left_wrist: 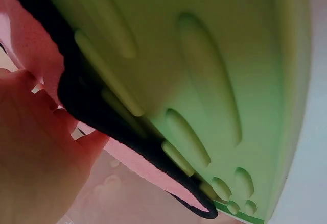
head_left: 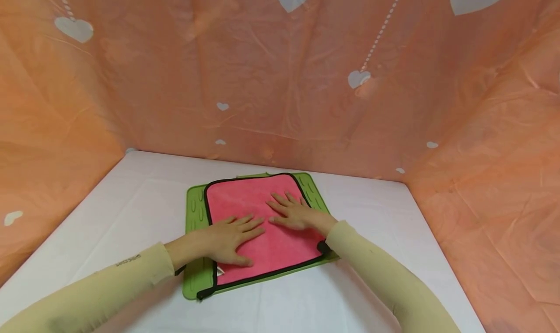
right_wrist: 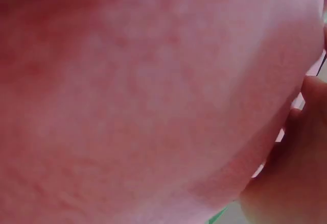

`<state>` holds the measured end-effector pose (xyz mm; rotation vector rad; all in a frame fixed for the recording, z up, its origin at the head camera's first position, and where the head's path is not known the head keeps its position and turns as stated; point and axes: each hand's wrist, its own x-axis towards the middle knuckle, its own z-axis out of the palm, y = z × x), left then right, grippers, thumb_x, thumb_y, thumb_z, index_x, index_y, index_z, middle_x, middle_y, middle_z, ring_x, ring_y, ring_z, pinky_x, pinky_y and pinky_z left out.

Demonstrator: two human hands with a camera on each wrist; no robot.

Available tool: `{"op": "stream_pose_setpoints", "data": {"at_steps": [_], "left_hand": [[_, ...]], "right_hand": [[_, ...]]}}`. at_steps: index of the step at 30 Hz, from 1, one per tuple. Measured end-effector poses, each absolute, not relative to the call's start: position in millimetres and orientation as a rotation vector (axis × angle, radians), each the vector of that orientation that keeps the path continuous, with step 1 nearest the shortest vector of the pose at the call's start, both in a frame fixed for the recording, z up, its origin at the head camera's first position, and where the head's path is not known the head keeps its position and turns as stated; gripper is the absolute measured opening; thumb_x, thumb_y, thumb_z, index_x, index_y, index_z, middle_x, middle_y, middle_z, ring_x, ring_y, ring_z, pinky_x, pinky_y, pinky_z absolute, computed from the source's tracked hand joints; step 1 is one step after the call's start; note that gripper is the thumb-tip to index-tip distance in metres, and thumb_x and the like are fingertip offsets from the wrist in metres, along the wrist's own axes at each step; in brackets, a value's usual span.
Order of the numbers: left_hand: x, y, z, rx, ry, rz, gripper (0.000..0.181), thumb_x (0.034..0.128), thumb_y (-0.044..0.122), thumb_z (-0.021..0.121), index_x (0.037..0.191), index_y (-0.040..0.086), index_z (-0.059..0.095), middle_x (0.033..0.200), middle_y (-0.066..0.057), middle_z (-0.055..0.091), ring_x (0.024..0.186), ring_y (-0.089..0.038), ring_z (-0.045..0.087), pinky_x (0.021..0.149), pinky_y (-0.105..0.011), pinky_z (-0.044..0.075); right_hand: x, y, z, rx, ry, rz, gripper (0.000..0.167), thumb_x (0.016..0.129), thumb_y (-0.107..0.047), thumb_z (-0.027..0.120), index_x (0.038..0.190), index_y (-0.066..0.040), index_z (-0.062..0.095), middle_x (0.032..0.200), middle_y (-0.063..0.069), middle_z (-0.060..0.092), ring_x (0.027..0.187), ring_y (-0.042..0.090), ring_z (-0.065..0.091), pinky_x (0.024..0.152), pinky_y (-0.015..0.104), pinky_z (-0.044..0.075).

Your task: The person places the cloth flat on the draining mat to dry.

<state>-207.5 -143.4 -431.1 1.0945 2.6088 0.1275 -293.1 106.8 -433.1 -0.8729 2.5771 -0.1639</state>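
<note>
A pink cloth [head_left: 249,197] with black edging lies spread over a green ridged mat [head_left: 194,226]. Both of my hands rest on it with fingers spread. The left hand [head_left: 229,238] lies flat on the cloth's left half, its thumb toward the near edge. My right hand [head_left: 295,214] rests on the right half, close to the black border. In the left wrist view, the left hand [left_wrist: 38,152] touches the pink cloth beside the mat's ridges. Pink fabric [right_wrist: 143,96] fills most of the right wrist view, with the right hand [right_wrist: 291,178] at its edge.
The mat lies on a white-covered table [head_left: 144,197]. Orange sheeting [head_left: 262,80] printed with pale hearts encloses the back and both sides. Black tabs [head_left: 205,293] stick out at the cloth's near corners. A small white tag [head_left: 220,271] shows near its lower left.
</note>
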Motion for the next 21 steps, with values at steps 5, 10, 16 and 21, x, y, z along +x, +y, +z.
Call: {"op": "stream_pose_setpoints", "data": {"at_steps": [5, 10, 16, 21], "left_hand": [[-206, -145, -432, 1.102, 2.601, 0.131, 0.086, 0.0973, 0.068, 0.053, 0.166, 0.021, 0.030, 0.174, -0.001, 0.018, 0.160, -0.031, 0.014, 0.125, -0.057, 0.021], [-204, -149, -434, 1.115, 2.588, 0.164, 0.084, 0.0991, 0.066, 0.052, 0.166, 0.021, 0.030, 0.174, -0.001, 0.019, 0.160, -0.031, 0.015, 0.126, -0.053, 0.022], [-203, -159, -434, 1.061, 2.627, 0.226, 0.083, 0.0972, 0.065, 0.057, 0.164, 0.019, 0.036, 0.172, -0.003, 0.026, 0.158, -0.031, 0.022, 0.125, -0.056, 0.024], [-206, -175, -432, 1.006, 2.727, 0.282, 0.084, 0.0969, 0.063, 0.060, 0.162, 0.014, 0.039, 0.170, -0.009, 0.029, 0.156, -0.039, 0.025, 0.123, -0.063, 0.023]], "right_hand": [[-306, 108, -432, -0.865, 2.584, -0.075, 0.068, 0.109, -0.056, 0.039, 0.168, -0.030, 0.016, 0.176, -0.003, 0.001, 0.160, 0.036, -0.003, 0.123, 0.069, 0.005], [-317, 115, -434, -0.802, 2.608, -0.062, 0.062, 0.112, -0.048, 0.035, 0.168, -0.028, 0.017, 0.176, -0.001, 0.003, 0.160, 0.037, -0.001, 0.124, 0.066, 0.005], [-319, 122, -432, -0.796, 2.621, -0.150, 0.065, 0.111, -0.047, 0.040, 0.168, -0.023, 0.020, 0.175, 0.004, 0.008, 0.160, 0.037, 0.002, 0.125, 0.065, 0.002], [-314, 139, -420, -0.807, 2.675, -0.282, 0.066, 0.111, -0.045, 0.043, 0.167, -0.017, 0.023, 0.174, 0.009, 0.013, 0.159, 0.041, 0.006, 0.124, 0.066, 0.003]]}}
